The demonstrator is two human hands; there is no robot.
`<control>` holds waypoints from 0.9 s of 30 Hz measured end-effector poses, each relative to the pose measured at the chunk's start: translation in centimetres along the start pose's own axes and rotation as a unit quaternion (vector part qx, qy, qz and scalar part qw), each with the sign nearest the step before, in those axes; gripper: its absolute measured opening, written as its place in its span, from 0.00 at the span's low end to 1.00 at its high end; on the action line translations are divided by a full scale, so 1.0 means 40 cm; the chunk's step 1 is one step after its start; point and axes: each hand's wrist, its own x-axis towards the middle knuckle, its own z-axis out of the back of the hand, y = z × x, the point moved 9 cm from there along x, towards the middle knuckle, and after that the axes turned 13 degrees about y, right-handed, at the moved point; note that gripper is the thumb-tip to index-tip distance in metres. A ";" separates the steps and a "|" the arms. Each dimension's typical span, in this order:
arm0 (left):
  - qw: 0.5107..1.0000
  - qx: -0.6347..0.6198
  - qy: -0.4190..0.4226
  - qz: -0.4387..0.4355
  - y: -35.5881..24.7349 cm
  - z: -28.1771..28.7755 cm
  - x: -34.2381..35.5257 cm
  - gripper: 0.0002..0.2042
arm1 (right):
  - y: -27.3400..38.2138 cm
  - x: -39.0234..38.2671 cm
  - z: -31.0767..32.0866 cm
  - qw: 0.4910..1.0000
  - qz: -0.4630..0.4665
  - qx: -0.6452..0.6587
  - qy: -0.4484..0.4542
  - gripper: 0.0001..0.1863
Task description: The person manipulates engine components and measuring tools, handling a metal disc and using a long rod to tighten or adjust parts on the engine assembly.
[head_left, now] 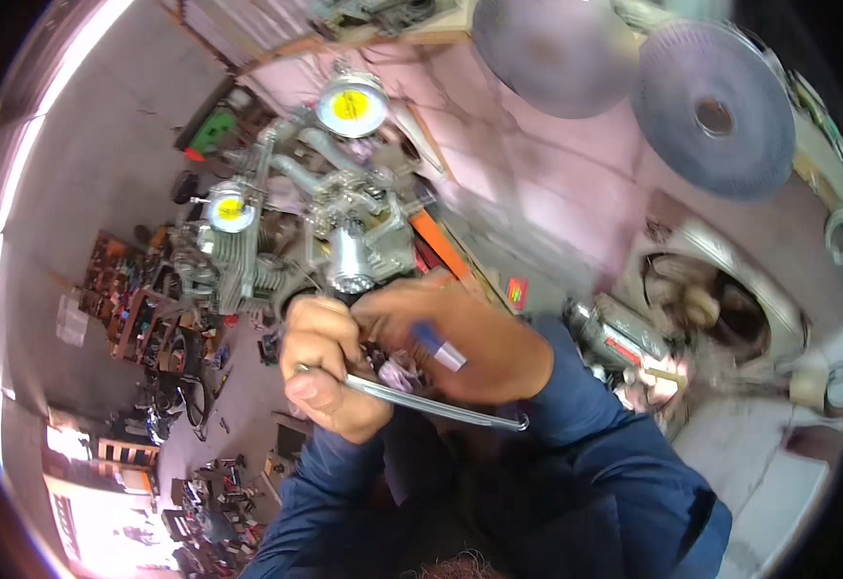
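My left hand point(330, 372) is closed, with a slim silver spanner point(431, 402) pinned under the thumb. The spanner's shaft sticks out to the right, passing below my other hand. My right hand point(460, 338) is smeared by motion, its fingers curled in beside the left one. A short blue and silver piece point(438, 347) shows against that hand; its kind is too blurred to name. Just beyond both hands rises a shiny metal cylinder point(350, 256), part of a greasy metal machine assembly point(320, 193) with pipes and fins. What my fingertips touch is hidden.
Two round gauge-like parts with yellow centres, one upper point(351, 104) and one lower point(231, 208), stand on the assembly. Large grey discs point(716, 111) are at the upper right. An orange bar point(448, 253) lies beside the machine. Cluttered shelves point(137, 318) stand left.
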 end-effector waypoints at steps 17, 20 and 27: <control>0.794 0.318 0.453 -0.250 0.039 -0.147 0.034 0.12 | 0.005 -0.932 -0.182 0.802 -0.506 0.317 0.012 0.19; 0.766 0.294 0.514 -0.251 0.129 -0.124 0.052 0.13 | -0.085 -1.245 -0.312 0.667 -0.695 0.258 -0.077 0.22; 0.677 0.266 0.585 -0.359 0.077 -0.193 0.054 0.13 | -0.523 -1.664 -0.411 0.646 -0.750 0.043 -0.134 0.23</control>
